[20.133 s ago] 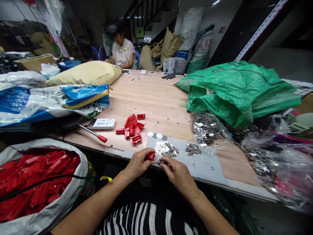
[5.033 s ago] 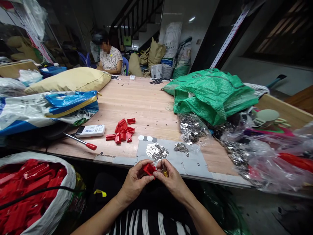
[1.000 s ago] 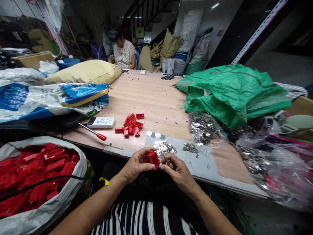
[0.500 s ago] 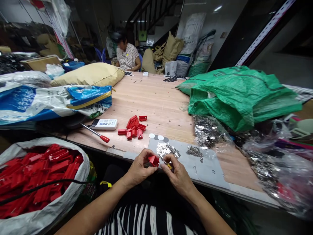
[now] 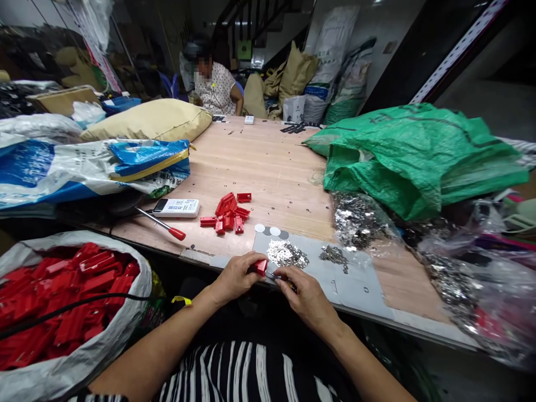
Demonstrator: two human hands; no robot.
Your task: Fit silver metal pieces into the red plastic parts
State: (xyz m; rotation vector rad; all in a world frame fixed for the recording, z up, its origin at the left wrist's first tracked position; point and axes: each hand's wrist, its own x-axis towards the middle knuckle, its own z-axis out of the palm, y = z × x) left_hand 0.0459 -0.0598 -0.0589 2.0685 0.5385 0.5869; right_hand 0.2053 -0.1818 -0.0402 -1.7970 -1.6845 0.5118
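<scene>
My left hand (image 5: 240,274) is closed around a red plastic piece (image 5: 261,267), one end of which sticks out past the fingertips. Close beside it, my right hand (image 5: 299,287) pinches what looks like a small screwdriver, a thin metal shaft (image 5: 271,274) with a yellow handle mostly hidden in the fingers. The shaft points at the red piece; I cannot tell whether its tip touches. Just beyond the hands lies a pile of shiny small metal parts (image 5: 287,254), with a smaller, duller pile (image 5: 334,255) to its right. Several loose red pieces (image 5: 226,210) lie further back on the table.
At the lower left stands a white sack (image 5: 144,276) full of red pieces. A red-handled metal rod (image 5: 161,223) and a white device (image 5: 176,207) lie left on the table (image 5: 272,156). A green sack (image 5: 419,156) and plastic bags of metal parts (image 5: 360,220) occupy the right. Another person (image 5: 215,89) sits opposite.
My left hand has turned the red piece, so its end now faces the right hand. The yellow handle shows less between my right fingers. The view has shifted slightly.
</scene>
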